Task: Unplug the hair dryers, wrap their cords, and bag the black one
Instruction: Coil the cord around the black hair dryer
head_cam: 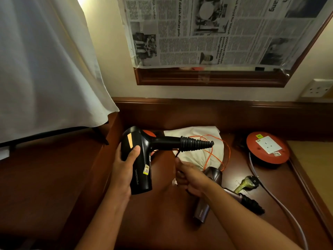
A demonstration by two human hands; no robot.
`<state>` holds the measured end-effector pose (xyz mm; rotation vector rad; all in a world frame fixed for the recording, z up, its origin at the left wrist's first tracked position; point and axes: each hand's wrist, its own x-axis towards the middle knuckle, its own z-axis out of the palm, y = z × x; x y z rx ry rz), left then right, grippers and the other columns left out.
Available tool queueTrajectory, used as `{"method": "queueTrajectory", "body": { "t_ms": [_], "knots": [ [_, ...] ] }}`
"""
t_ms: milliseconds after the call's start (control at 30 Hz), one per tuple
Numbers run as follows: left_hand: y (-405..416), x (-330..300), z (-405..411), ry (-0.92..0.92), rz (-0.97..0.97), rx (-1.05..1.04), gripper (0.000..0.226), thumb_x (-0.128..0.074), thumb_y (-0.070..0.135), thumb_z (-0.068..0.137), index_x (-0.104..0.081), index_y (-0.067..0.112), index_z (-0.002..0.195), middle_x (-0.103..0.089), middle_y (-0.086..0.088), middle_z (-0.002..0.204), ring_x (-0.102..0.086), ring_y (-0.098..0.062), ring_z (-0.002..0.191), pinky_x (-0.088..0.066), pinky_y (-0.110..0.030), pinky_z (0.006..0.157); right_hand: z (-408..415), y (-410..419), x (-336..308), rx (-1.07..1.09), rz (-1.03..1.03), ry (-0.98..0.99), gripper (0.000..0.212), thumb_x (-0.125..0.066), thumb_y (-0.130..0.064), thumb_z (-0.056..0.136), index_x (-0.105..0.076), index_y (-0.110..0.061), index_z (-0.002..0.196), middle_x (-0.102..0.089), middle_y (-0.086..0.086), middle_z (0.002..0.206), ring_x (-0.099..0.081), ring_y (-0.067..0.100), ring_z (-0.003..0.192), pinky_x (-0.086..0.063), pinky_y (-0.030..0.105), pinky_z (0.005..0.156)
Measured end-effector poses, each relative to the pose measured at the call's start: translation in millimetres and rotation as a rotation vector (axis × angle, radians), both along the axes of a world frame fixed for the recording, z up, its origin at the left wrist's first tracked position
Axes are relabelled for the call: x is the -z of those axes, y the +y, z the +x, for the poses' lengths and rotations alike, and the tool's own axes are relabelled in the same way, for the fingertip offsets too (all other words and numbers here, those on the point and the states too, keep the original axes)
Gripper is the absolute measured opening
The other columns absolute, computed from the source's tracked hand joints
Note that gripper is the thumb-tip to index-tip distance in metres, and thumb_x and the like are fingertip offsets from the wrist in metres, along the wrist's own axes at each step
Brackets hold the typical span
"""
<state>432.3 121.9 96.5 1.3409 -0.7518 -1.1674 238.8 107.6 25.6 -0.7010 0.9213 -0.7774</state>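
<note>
The left hand point(124, 166) grips the barrel of the black hair dryer point(138, 159), held above the wooden desk point(162, 222) with its handle pointing right. The right hand point(187, 177) is curled round the dryer's thin black cord point(177, 153) just below the handle — fingers closed tight. A white cloth bag point(194, 139) with an orange drawstring lies behind, on the desk. The second hair dryer point(212, 179) — brownish — lies beside the right forearm. A red extension reel point(267, 147) sits at right.

Left hand point(124, 170) grips black hair dryer point(138, 159) above desk point(162, 222); right hand point(187, 177) pinches its cord point(177, 153); white bag point(200, 147) behind.
</note>
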Motion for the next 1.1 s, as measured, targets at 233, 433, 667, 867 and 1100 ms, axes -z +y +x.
{"method": "queueTrajectory", "body": {
  "t_ms": [233, 433, 667, 867, 1100],
  "knots": [
    [1.5, -6.8, 4.5, 0.022, -0.011, 0.043, 0.043, -0.063, 0.023, 0.088, -0.053, 0.024, 0.129, -0.068, -0.007, 0.109, -0.072, -0.013, 0.075, -0.055, -0.025, 0.058, -20.1, -40.7, -11.1, -0.012, -0.165, 0.241, 0.021, -0.042, -0.012, 0.100, -0.055, -0.006, 0.086, -0.023, 0.002, 0.059, -0.024, 0.008, 0.046, -0.023, 0.022, 0.044],
    [2.3, -16.8, 6.1, 0.066, -0.008, 0.101, 0.033, -0.059, 0.019, 0.090, -0.053, 0.027, 0.122, -0.068, -0.009, 0.099, -0.071, -0.015, 0.061, -0.055, -0.025, 0.049, -40.6, -62.5, -22.7, -0.140, -0.219, 0.689, 0.019, -0.057, -0.027, 0.090, -0.058, -0.011, 0.079, -0.029, -0.003, 0.054, -0.023, 0.009, 0.042, -0.020, 0.020, 0.041],
    [-0.4, -26.2, 6.2, 0.011, -0.058, 0.178, 0.030, -0.054, 0.007, 0.092, -0.053, 0.026, 0.115, -0.073, 0.006, 0.077, -0.070, -0.007, 0.060, -0.052, -0.017, 0.048, -58.4, -83.2, -41.0, -0.326, -0.277, 0.506, 0.027, -0.039, 0.017, 0.086, -0.060, 0.004, 0.096, -0.049, 0.008, 0.068, -0.044, 0.006, 0.050, -0.036, 0.017, 0.048],
    [-2.9, -22.1, 14.5, -0.055, -0.094, 0.198, 0.035, -0.060, 0.007, 0.089, -0.056, 0.026, 0.118, -0.071, -0.001, 0.096, -0.072, -0.008, 0.073, -0.052, -0.016, 0.056, -49.5, -99.3, -64.1, -0.347, -0.540, 0.922, 0.024, -0.054, -0.023, 0.096, -0.071, -0.006, 0.099, -0.068, 0.006, 0.096, -0.059, 0.010, 0.083, -0.046, 0.016, 0.069],
    [-3.8, -15.4, 28.7, -0.106, -0.097, 0.201, 0.036, -0.066, 0.016, 0.084, -0.058, 0.038, 0.111, -0.072, 0.008, 0.095, -0.071, -0.010, 0.083, -0.054, -0.018, 0.061, -40.2, -111.3, -73.5, -0.330, -0.718, 1.406, 0.060, -0.057, -0.060, 0.083, -0.063, -0.001, 0.071, -0.060, 0.009, 0.066, -0.055, 0.021, 0.065, -0.045, 0.035, 0.061]
  ]
}}
